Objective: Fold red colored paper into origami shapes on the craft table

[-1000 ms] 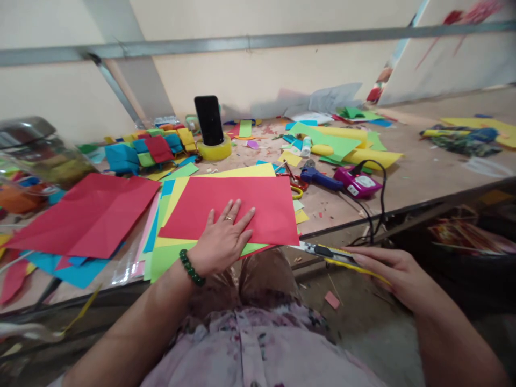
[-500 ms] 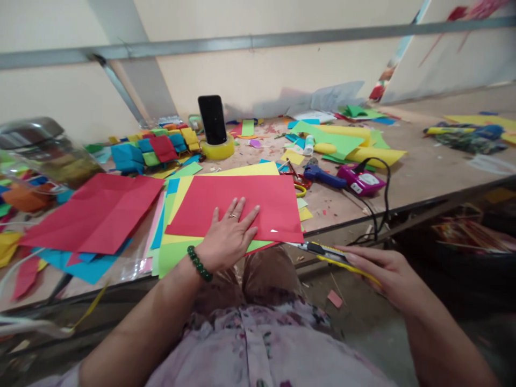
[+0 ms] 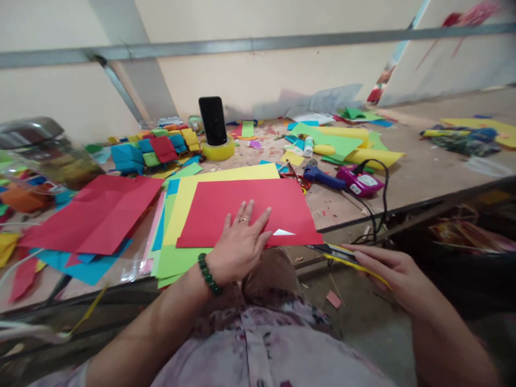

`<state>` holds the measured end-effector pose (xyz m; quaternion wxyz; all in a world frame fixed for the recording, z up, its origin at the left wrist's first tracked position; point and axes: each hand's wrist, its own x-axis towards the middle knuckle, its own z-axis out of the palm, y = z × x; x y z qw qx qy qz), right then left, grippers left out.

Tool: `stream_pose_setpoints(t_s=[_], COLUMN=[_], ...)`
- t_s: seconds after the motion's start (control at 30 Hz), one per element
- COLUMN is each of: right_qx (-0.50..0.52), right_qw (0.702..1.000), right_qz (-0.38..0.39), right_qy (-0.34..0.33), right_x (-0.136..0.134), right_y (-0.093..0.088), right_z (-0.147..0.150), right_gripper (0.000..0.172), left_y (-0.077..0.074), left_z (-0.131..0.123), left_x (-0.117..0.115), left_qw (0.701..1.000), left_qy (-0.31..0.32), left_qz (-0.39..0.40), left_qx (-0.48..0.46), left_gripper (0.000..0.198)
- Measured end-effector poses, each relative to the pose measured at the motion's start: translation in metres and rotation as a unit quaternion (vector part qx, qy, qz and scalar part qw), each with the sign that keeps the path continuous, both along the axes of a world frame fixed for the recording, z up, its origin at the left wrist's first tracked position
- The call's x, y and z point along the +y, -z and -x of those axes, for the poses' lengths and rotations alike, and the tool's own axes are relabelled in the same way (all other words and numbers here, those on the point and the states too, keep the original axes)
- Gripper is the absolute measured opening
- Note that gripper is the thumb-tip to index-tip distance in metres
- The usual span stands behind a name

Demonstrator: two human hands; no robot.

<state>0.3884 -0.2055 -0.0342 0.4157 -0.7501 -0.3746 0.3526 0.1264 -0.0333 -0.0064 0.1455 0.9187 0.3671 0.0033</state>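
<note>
My left hand point(image 3: 241, 250), with a green bead bracelet point(image 3: 208, 275) at the wrist, lies flat with fingers apart on a red paper sheet point(image 3: 226, 201). This sheet overhangs the table edge toward my lap, and a strip along its near side looks folded. A white triangular gap point(image 3: 284, 233) shows by that strip. Beneath are yellow paper point(image 3: 245, 173) and green paper point(image 3: 181, 263). My right hand point(image 3: 397, 269) grips a yellow box cutter point(image 3: 342, 255), its blade pointing left at the sheet's near right corner. The blade tip is hidden by the red paper.
Behind the sheets, a phone point(image 3: 213, 121) stands in a yellow tape roll point(image 3: 220, 151). A blue glue gun point(image 3: 324, 176) and a purple power socket point(image 3: 360, 181) with black cable lie right. Left are creased red paper point(image 3: 100, 212), small paper chairs point(image 3: 163, 149) and a jar point(image 3: 44, 150).
The red sheet has slid right and slightly toward me, along with my left hand. The white gap has widened. My right hand and the box cutter have shifted a little right.
</note>
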Motion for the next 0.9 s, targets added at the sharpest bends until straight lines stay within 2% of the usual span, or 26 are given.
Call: stream_pose_setpoints(t_s=[0.13,0.33,0.47,0.6,0.73,0.9], right_qx=[-0.013,-0.058,-0.061,-0.048,-0.031,-0.051], right_qw=[1.0,0.998,0.998,0.997,0.994,0.994], right_qz=[-0.007,-0.019,-0.016,-0.035,-0.051,-0.058], right_qy=[-0.021,-0.001,-0.001,0.045,0.09,0.073], right_x=[0.006,0.02,0.017,0.008,0.005,0.008], right_y=[-0.002,-0.004,-0.003,0.0,0.003,0.002], right_z=[0.005,0.02,0.017,0.014,0.018,0.022], right_gripper=[0.042,0.04,0.042,0.041,0.042,0.04], left_y=[-0.004,0.005,0.007,0.005,0.0,-0.002], left_z=[0.017,0.024,0.023,0.024,0.017,-0.01], left_x=[0.013,0.017,0.017,0.017,0.012,0.009], left_qw=[0.998,0.997,0.997,0.997,0.996,0.998], left_qy=[0.006,0.003,0.006,0.009,-0.008,0.013], left_qz=[-0.02,-0.025,-0.027,-0.029,-0.05,-0.043], left_qx=[0.06,0.075,0.075,0.077,0.077,0.047], left_gripper=[0.054,0.054,0.054,0.054,0.058,0.071])
